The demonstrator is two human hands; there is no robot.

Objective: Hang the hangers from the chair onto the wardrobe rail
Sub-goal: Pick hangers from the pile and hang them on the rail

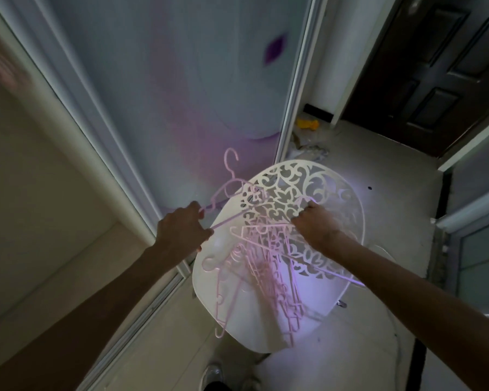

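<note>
lowest in the frame, the pile of pink hangers (pixel 266 266) lies on the white chair (pixel 268 334) seat, long axes running toward the bottom. at centre right the right hand (pixel 316 221) curls into the pile's top. at centre left the left hand (pixel 181 230) pinches one lifted hanger (pixel 232 190), hook pointing up toward the wardrobe door (pixel 167 80); no rail shows.

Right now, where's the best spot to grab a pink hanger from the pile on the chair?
Probably by its hook and neck, coming from above. The pile of pink hangers lies tangled on the white chair, arms crossing, so a lower bar would likely drag the others. The left hand already holds one hanger near its bar, hook up and free.
</note>
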